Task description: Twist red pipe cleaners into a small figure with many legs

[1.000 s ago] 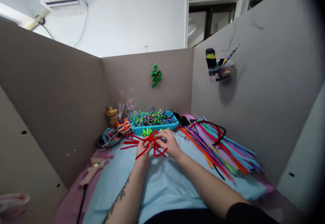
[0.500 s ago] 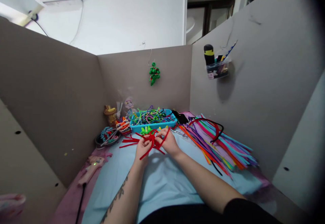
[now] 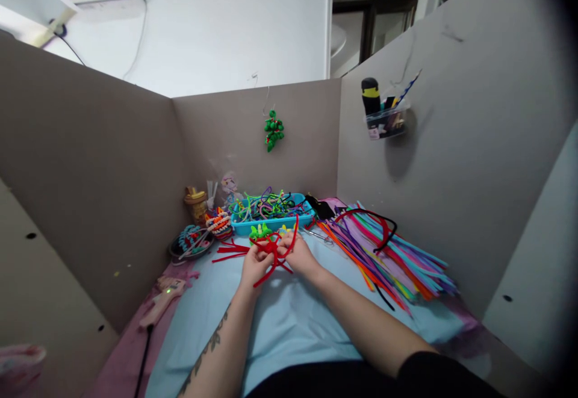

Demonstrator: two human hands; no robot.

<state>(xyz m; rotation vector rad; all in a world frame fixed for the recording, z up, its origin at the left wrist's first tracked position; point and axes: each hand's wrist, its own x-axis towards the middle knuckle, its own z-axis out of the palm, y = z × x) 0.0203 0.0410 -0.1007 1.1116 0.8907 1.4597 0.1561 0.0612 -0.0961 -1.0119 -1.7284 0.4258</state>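
Between my two hands is a red pipe-cleaner piece [image 3: 273, 247], with several fuzzy arms sticking out from a twisted centre. My left hand [image 3: 256, 264] pinches its left side, thumb and fingers closed on it. On the other side my right hand [image 3: 298, 256] grips an arm of the same piece near the middle, one stem rising past the fingers. Loose red pipe cleaners [image 3: 229, 250] lie on the blue cloth [image 3: 298, 326] just left of my left hand. Behind the hands sit small green pipe-cleaner figures [image 3: 261, 233], partly covered by the red piece.
A blue tray [image 3: 253, 227] of tangled pipe-cleaner offcuts stands at the back. Colourful pipe cleaners [image 3: 388, 259] spread across the right, with scissors [image 3: 318, 236] near them. A glue gun [image 3: 162, 303] and a dark bowl [image 3: 192, 247] are at left. Grey panels [image 3: 253, 121] enclose the table.
The red piece has turned slightly in my hands; its right stem now points more upright and its lower stem has shifted a little right. Both hands have barely moved.
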